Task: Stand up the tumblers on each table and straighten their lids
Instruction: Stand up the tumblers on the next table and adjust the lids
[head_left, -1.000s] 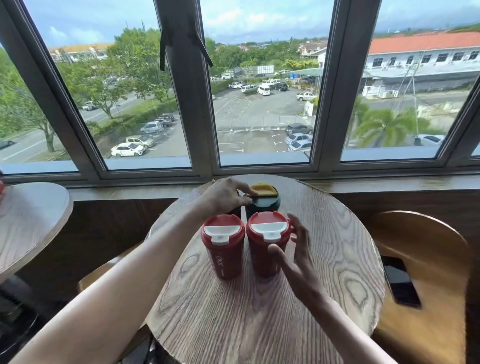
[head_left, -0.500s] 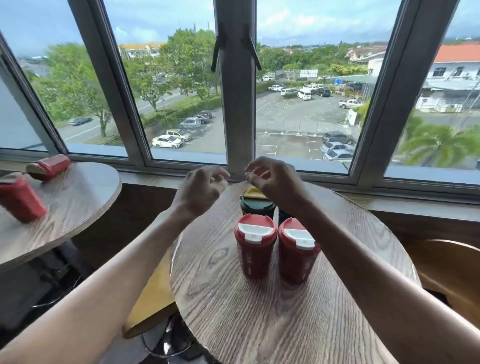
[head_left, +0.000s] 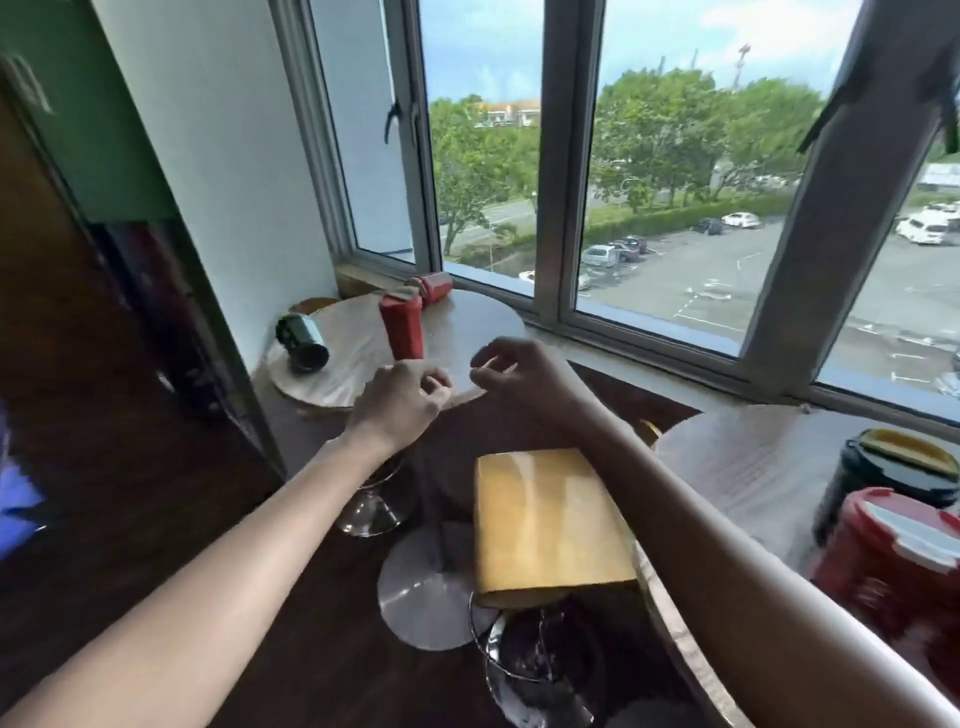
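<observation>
The near desk (head_left: 753, 467) on the right looks done. A red tumbler (head_left: 893, 582) and a dark tumbler with a yellow lid (head_left: 888, 467) stand up there, with their lids flat on top. Only part of this desk shows, so more may be out of sight.

The far desk (head_left: 467, 322) by the window is still left to do. Three tumblers lie on their sides there: a green tumbler (head_left: 301, 340) at the left edge, a red one (head_left: 401, 325) in the middle, and another red one (head_left: 430, 287) at the back near the glass. Their lids are too small and blurred to judge.

Both hands are empty. The left hand (head_left: 402, 402) and the right hand (head_left: 511, 374) are loosely curled, fingers half closed, in the air between the two desks and near the far desk's edge.

Half a second ago the hands hovered over the standing tumblers on the near desk. Now the view has swung left, and the arms reach toward the far desk.
</observation>
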